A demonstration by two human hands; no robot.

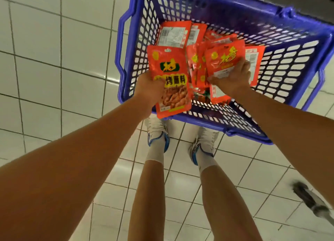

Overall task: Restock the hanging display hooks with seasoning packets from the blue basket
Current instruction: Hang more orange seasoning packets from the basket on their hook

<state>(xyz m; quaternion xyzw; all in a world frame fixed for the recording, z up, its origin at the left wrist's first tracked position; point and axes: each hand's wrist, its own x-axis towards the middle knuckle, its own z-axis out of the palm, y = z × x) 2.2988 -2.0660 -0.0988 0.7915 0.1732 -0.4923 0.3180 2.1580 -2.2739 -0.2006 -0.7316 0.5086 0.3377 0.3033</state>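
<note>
blue basket [282, 63] far rim cut off at top, blurred grey object [311, 201] at right edge

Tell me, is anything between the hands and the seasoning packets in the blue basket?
No. The left hand already holds one orange seasoning packet, and the right hand grips another packet above the loose pile in the blue basket. The display hooks are not in view, so that path cannot be judged.

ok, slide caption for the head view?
Left hand and right hand each grip seasoning packets over the blue basket.
</note>
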